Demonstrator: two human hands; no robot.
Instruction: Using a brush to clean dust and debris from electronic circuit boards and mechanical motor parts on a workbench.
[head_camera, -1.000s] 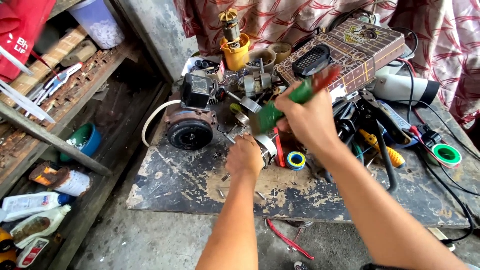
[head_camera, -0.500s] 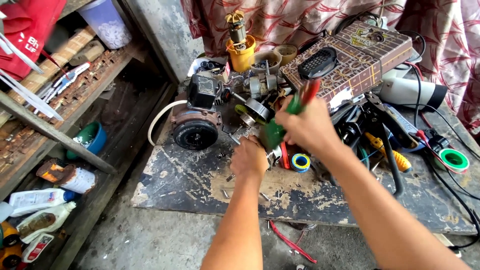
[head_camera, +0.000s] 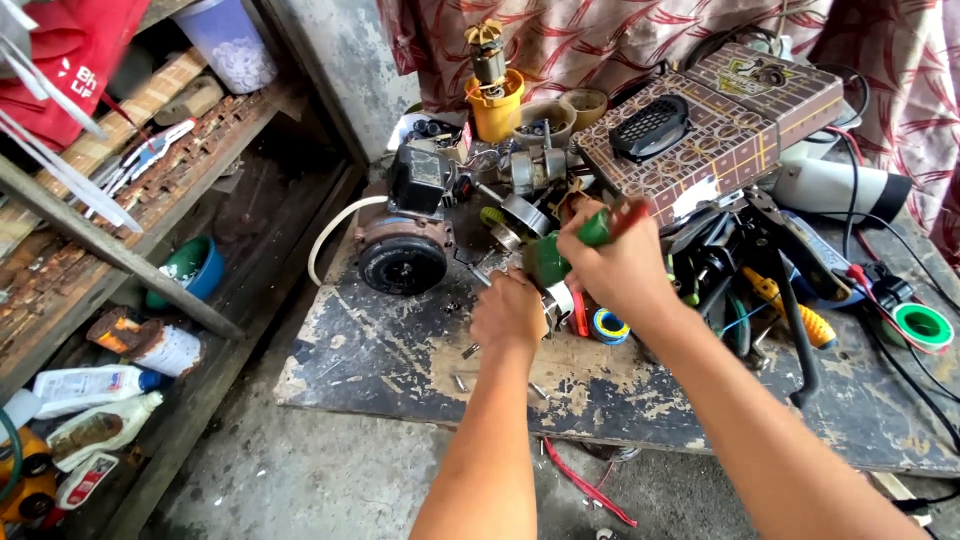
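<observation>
Cluttered with a pump motor (head_camera: 402, 250), patterned box (head_camera: 720, 130) and tape rolls (head_camera: 608, 326), the worn workbench (head_camera: 400, 350) is crowded. A green-handled screwdriver (head_camera: 560, 252) is gripped in the closed right hand (head_camera: 620, 265); the left hand (head_camera: 510, 315) is curled on a small part beneath.

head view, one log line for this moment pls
right hand: gripping green-handled tool | left hand: on small part beneath tool, grip unclear | bench: pump motor, blue tape roll

Right hand (head_camera: 625, 265) tilted green-handled tool (head_camera: 560, 255) lower, closer to left hand (head_camera: 512, 315).
</observation>
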